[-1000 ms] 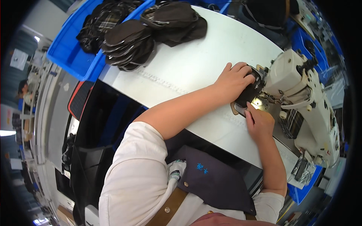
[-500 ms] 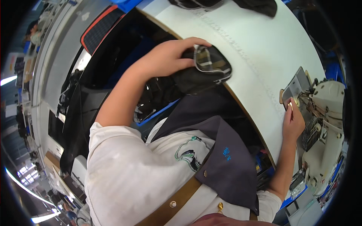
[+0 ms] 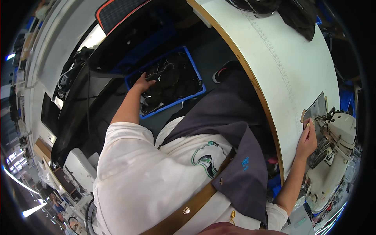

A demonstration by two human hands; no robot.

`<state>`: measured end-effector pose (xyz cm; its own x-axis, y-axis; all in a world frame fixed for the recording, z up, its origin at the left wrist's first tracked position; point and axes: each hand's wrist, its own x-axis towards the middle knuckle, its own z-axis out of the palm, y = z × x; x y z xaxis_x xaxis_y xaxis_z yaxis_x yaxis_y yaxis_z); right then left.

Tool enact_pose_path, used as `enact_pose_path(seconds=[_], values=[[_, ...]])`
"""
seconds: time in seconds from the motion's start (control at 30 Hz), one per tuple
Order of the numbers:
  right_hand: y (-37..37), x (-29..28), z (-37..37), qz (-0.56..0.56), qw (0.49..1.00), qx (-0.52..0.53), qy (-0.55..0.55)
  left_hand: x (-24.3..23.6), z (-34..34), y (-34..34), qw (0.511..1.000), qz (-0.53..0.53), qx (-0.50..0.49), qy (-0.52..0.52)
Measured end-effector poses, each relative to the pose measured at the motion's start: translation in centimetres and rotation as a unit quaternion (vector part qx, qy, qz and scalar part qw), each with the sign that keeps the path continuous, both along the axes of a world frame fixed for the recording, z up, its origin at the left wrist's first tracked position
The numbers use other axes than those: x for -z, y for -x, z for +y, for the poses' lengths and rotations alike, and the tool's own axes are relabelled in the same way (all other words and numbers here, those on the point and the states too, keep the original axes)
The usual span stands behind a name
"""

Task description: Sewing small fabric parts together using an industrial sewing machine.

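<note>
My left hand (image 3: 143, 83) reaches down over the left part of a blue bin (image 3: 172, 103), fingers spread and nothing visible between them. Dark zippered pieces (image 3: 172, 78) fill the bin; some fingertips are close to them. On the far right, my right hand (image 3: 308, 138) is closed beside the sewing machine (image 3: 341, 127), thumb and fingers pinched together. A small yellowish bit shows at its fingertips, too small to name. Just past those fingers lies the machine's grey metal plate (image 3: 319, 105).
The white worktable (image 3: 270, 66) curves along the right, its wooden edge (image 3: 250, 72) between me and its top. Black pieces of cloth (image 3: 299, 17) lie at its far end. A shoe (image 3: 221, 73) shows on the floor beside the bin. A dark, orange-edged panel (image 3: 121, 13) stands at upper left.
My left hand has left the table edge, gone down to the bin and let go of the dark zippered pouch with plaid lining. My right hand stays at the machine. The view has shifted.
</note>
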<state>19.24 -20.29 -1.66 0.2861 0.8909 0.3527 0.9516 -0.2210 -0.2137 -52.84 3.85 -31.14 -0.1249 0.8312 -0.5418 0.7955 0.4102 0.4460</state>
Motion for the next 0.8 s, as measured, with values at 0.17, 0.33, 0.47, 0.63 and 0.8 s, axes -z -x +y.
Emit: enact_pose_path(seconds=[0.17,0.33,0.47,0.63,0.8], values=[[0.3,-0.9,-1.2,-0.028,0.999,0.032,0.015,-7.3,4.5,-9.6,0.986,-0.070,0.035,-0.144],[0.5,-0.3,-1.3,-0.049,0.998,0.034,-0.002,-23.8,7.2,-23.2,0.853,-0.183,0.157,-0.464],[2.2,-1.0,-0.9,-0.051,0.997,0.056,-0.002,-32.7,9.8,-31.7,0.705,-0.251,0.265,-0.608],[4.2,-3.9,-3.2,-0.048,0.994,0.073,0.066,-38.4,15.9,-40.1,0.677,-0.192,0.303,-0.643],[2.5,-5.2,-7.3,-0.140,0.984,0.094,-0.047,-41.8,17.8,-49.7,0.712,-0.156,0.364,-0.580]])
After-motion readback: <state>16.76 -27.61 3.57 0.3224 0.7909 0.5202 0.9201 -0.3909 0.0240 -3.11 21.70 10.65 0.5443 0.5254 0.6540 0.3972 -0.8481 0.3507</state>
